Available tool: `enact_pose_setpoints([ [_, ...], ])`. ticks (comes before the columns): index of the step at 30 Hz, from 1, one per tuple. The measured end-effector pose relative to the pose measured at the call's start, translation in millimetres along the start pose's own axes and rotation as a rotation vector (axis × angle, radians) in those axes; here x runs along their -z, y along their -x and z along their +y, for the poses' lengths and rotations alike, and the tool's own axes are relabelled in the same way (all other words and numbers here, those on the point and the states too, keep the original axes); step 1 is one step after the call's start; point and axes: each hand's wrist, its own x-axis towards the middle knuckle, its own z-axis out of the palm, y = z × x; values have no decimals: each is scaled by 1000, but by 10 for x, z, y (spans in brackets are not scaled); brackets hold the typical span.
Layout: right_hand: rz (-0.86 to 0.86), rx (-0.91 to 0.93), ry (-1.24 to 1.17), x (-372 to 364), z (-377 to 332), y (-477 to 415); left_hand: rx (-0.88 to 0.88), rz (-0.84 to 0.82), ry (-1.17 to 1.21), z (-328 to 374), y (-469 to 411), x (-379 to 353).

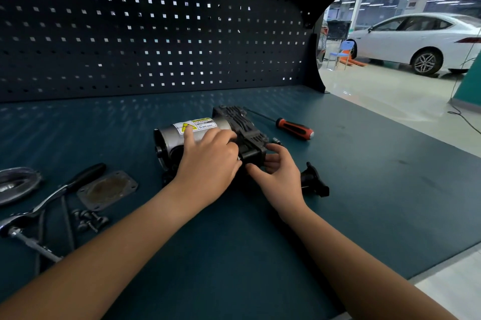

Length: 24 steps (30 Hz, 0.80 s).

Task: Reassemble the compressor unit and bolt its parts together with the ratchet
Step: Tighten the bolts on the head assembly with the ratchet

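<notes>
One wide-angle camera rides on the person's head, facing forward and tilted down at the tabletop (pixel 234 254) from close range. Both forearms (pixel 104 262) run in from the lower corners, and the left grip (pixel 208 163) and right grip (pixel 281 176) meet on the compressor unit (pixel 197 128) just above mid-frame. The pegboard (pixel 156 33) fills the upper left, bowed by the lens; the upper right looks out past it to a white car (pixel 416 38).
</notes>
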Motion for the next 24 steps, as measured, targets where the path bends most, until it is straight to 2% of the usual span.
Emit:
enact_pose_setpoints([
  [3,-6,-2,8,0,4,-3,-124,135,-31,39,20,72],
  [5,-5,0,17,0,9,-5,-144,204,-78,55,36,91],
  [9,13,6,20,-22,13,-15,-131,190,-83,59,81,82],
  [15,23,-4,27,-12,31,-31,-150,262,-2,82,47,31],
  [20,42,-7,17,-28,19,-27,-40,223,31,17,72,21],
  [24,37,0,24,-23,25,-26,-116,264,9,38,68,6],
])
